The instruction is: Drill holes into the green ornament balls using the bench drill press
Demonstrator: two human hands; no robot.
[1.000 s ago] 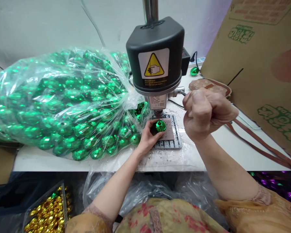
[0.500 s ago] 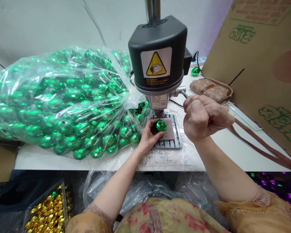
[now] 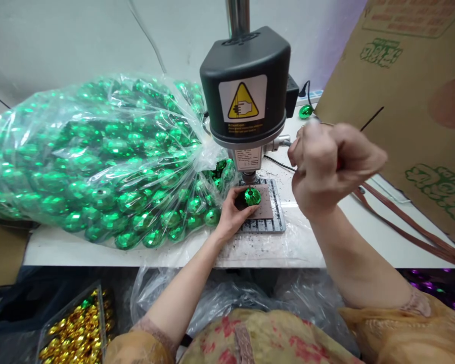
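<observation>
My left hand pinches a shiny green faceted ball between thumb and fingers. The ball has a dark hole in its top and sits on a brownish plate over the slotted metal base of a small black-headed drill press. The chuck is just above the ball; a gap between the bit and the hole is hard to make out. To the right of the press, my right hand is closed in a fist round its feed lever, hiding the grip and slightly blurred.
A big clear bag of green balls lies left of the press. A cardboard box stands at right, with a brown strap before it. Dark shavings dot the white table. Below left is a bin of gold balls.
My right hand has risen and shifted right with the feed lever, now covering most of the small brown bag. My left hand and the green ball have stayed in place.
</observation>
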